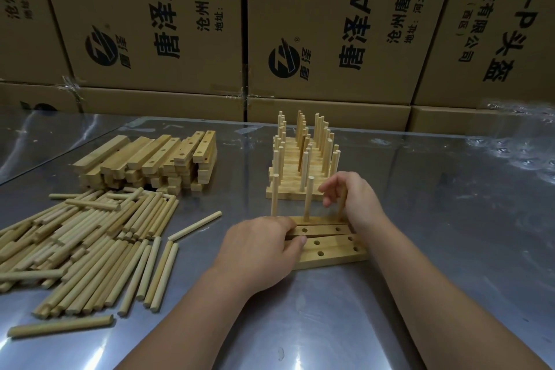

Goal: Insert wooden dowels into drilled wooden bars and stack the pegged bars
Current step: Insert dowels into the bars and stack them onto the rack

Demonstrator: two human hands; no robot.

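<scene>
Broadly, on the steel table [420, 249], loose dowels [90, 249] lie near left, spare drilled bars [150, 162] far left and the pegged stack [303, 165] far centre. The left hand [258, 249] grips the working bars [330, 245] at their left ends. The right hand [357, 198] pinches the rightmost upright dowel [341, 207]. Pushed off-axis, it could jam or lever its bar up.

Big brown cardboard boxes [186, 24] with black writing stand behind a shiny metal table [435, 219].
</scene>
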